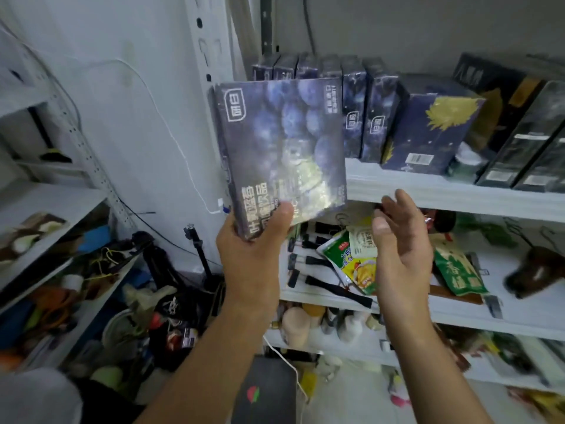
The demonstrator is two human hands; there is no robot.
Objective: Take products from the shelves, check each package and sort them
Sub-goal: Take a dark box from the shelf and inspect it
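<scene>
Blueberry box point(281, 142) is being held upright before the shelf point(458, 194), its lower corner pinched in the left grip point(253, 240), thumb across its face. Right grip point(400, 240) is hovering just beside it, fingers spread.

A white wall point(128, 71) is seen at the left, crossed by a thin white cable point(171, 130). White metal shelves point(458, 194) are set against a grey wall point(412, 22) at the right, and a second shelf unit point(61, 197) is placed at the far left.

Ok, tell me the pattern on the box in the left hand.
Dark blue-purple box printed with blueberries and white lettering; head view.
</scene>
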